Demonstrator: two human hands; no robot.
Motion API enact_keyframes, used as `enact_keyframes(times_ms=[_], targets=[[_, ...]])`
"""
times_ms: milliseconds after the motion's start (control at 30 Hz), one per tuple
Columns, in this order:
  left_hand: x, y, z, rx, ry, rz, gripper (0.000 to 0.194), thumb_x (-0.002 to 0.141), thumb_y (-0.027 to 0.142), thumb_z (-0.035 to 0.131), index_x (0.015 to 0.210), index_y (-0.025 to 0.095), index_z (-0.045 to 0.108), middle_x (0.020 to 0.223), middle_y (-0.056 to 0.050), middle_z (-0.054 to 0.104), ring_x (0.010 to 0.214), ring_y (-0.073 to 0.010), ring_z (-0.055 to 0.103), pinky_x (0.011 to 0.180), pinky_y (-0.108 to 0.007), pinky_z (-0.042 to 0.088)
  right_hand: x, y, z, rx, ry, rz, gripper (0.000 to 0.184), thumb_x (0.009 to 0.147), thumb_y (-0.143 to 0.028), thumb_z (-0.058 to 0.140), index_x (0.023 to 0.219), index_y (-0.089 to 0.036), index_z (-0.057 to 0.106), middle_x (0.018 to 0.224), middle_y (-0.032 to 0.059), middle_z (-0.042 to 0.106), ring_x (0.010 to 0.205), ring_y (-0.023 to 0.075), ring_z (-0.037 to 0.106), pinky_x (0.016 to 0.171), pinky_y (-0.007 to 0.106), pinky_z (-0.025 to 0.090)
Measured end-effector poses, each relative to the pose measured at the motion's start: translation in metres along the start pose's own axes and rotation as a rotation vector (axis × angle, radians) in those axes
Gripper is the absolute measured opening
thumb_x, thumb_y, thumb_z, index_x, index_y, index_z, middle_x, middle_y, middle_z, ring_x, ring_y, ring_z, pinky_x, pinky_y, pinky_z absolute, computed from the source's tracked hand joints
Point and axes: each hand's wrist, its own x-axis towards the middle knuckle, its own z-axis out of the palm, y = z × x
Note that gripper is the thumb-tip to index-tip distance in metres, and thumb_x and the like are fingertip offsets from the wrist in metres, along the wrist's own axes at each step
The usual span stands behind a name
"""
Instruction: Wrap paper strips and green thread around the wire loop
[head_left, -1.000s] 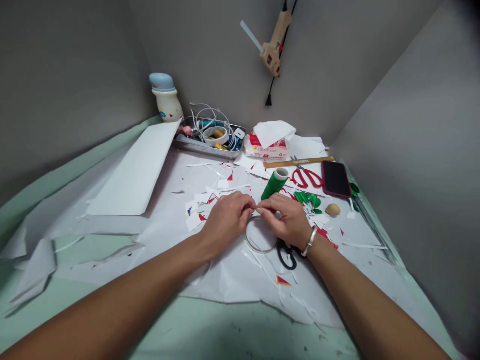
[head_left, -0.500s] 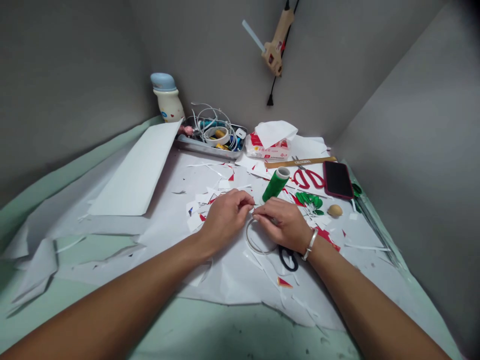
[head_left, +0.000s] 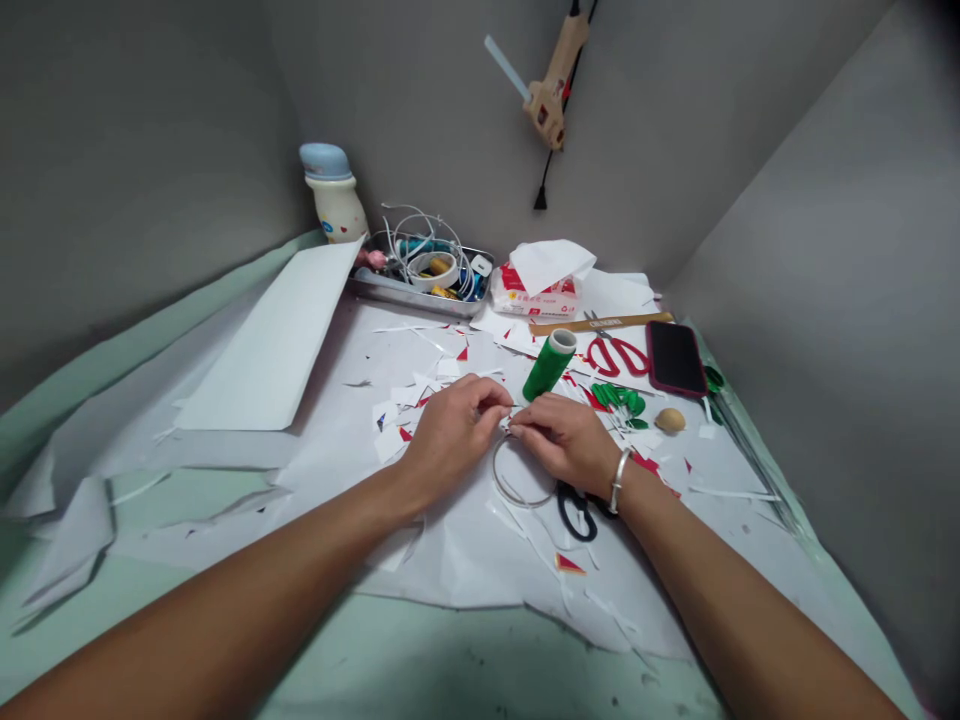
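Observation:
My left hand (head_left: 459, 425) and my right hand (head_left: 566, 440) meet close together, fingertips pinched. What lies between the fingertips is too small to make out, though a thin dark line shows at the left ones. A thin pale hoop (head_left: 504, 487) shows just below the fingertips; whether it is gripped I cannot tell. Behind the right hand stands a spool of green thread (head_left: 548, 368), slightly tilted. Dark-handled scissors (head_left: 577, 515) lie partly hidden beneath the right hand and wrist.
White paper with scraps (head_left: 409, 395) covers the table. Green leaf-shaped pieces (head_left: 619, 400), red-handled scissors (head_left: 616, 357), a phone (head_left: 675, 358) and a small round brown object (head_left: 670, 420) lie right. Behind are a metal tray (head_left: 420, 293), tissues (head_left: 536, 295) and a bottle (head_left: 336, 205). A glue gun (head_left: 551, 100) hangs above.
The right fingertips have shifted slightly up and right, leaving a little more space between the hands. The hoop has moved slightly and shows a rounder outline.

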Motion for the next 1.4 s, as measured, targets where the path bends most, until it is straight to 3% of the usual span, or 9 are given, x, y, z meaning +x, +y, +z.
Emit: enact_keyframes(times_ms=[167, 333, 467, 667, 800, 933, 1067, 1233, 1400], targets=[[-0.001, -0.005, 0.002, 0.143, -0.054, 0.052, 0.016, 0.081, 0.011, 0.054, 0.083, 0.021, 0.067, 0.083, -0.001, 0.065, 0.080, -0.0163, 0.057, 0.078, -0.033, 0.043, 0.000, -0.009, -0.005, -0.027, 0.063, -0.075, 0.012, 0.088, -0.020, 0.055, 0.087, -0.018, 0.067, 0.072, 0.0027, 0.064, 0.069, 0.0151, 0.053, 0.066, 0.029, 0.043], [-0.001, 0.001, 0.003, 0.120, -0.183, 0.082, 0.016, 0.083, 0.013, 0.054, 0.081, 0.021, 0.068, 0.082, -0.001, 0.066, 0.080, -0.0169, 0.057, 0.079, -0.034, 0.042, 0.002, 0.002, -0.005, 0.009, 0.166, 0.084, 0.012, 0.088, -0.019, 0.057, 0.082, -0.019, 0.067, 0.071, 0.0015, 0.064, 0.068, 0.0137, 0.055, 0.067, 0.027, 0.044], [-0.001, 0.004, 0.001, -0.031, -0.123, 0.042, 0.013, 0.083, 0.016, 0.055, 0.084, 0.021, 0.066, 0.087, -0.001, 0.066, 0.085, -0.0161, 0.059, 0.080, -0.032, 0.045, 0.001, 0.009, -0.001, 0.091, 0.097, 0.144, 0.012, 0.088, -0.019, 0.057, 0.086, -0.020, 0.068, 0.077, 0.0018, 0.067, 0.071, 0.0132, 0.059, 0.067, 0.025, 0.045], [0.001, -0.003, 0.000, 0.016, 0.006, -0.052, 0.014, 0.081, 0.014, 0.054, 0.085, 0.021, 0.065, 0.087, -0.001, 0.066, 0.080, -0.0155, 0.059, 0.074, -0.030, 0.046, 0.000, -0.005, -0.001, -0.005, 0.011, -0.040, 0.012, 0.087, -0.020, 0.057, 0.087, -0.019, 0.069, 0.070, 0.0017, 0.064, 0.068, 0.0143, 0.054, 0.066, 0.027, 0.044], [-0.001, -0.004, 0.003, 0.144, -0.090, 0.030, 0.015, 0.082, 0.012, 0.052, 0.082, 0.020, 0.065, 0.082, -0.001, 0.064, 0.078, -0.0167, 0.057, 0.073, -0.032, 0.043, 0.001, -0.009, -0.004, -0.028, 0.092, -0.061, 0.013, 0.089, -0.021, 0.056, 0.088, -0.019, 0.069, 0.073, 0.0029, 0.065, 0.069, 0.0148, 0.054, 0.067, 0.028, 0.044], [-0.003, 0.001, 0.004, 0.132, -0.200, 0.053, 0.014, 0.083, 0.014, 0.053, 0.080, 0.020, 0.065, 0.081, -0.001, 0.065, 0.078, -0.0170, 0.057, 0.076, -0.033, 0.042, 0.002, 0.000, -0.005, 0.005, 0.145, 0.049, 0.013, 0.089, -0.020, 0.056, 0.085, -0.020, 0.069, 0.072, 0.0024, 0.065, 0.069, 0.0151, 0.056, 0.068, 0.029, 0.045], [-0.002, 0.005, 0.001, -0.015, -0.150, 0.051, 0.011, 0.084, 0.017, 0.054, 0.083, 0.021, 0.064, 0.087, 0.000, 0.065, 0.084, -0.0159, 0.058, 0.078, -0.031, 0.044, 0.002, 0.008, -0.003, 0.070, 0.133, 0.119, 0.013, 0.088, -0.020, 0.057, 0.085, -0.021, 0.069, 0.076, 0.0024, 0.066, 0.071, 0.0144, 0.059, 0.067, 0.027, 0.046], [0.000, 0.001, 0.000, -0.012, -0.009, -0.018, 0.013, 0.082, 0.014, 0.052, 0.085, 0.021, 0.063, 0.087, 0.000, 0.064, 0.081, -0.0151, 0.058, 0.075, -0.030, 0.045, 0.000, 0.000, 0.000, 0.002, 0.029, -0.012, 0.013, 0.088, -0.022, 0.057, 0.087, -0.020, 0.070, 0.069, 0.0019, 0.063, 0.067, 0.0146, 0.055, 0.065, 0.028, 0.044], [-0.001, -0.002, 0.001, 0.162, -0.092, 0.037, 0.015, 0.081, 0.011, 0.051, 0.082, 0.020, 0.063, 0.083, -0.002, 0.063, 0.080, -0.0176, 0.056, 0.076, -0.033, 0.044, 0.000, -0.010, -0.003, -0.062, 0.054, -0.088, 0.014, 0.089, -0.022, 0.054, 0.090, -0.019, 0.068, 0.072, 0.0032, 0.064, 0.069, 0.0156, 0.054, 0.066, 0.029, 0.044]])
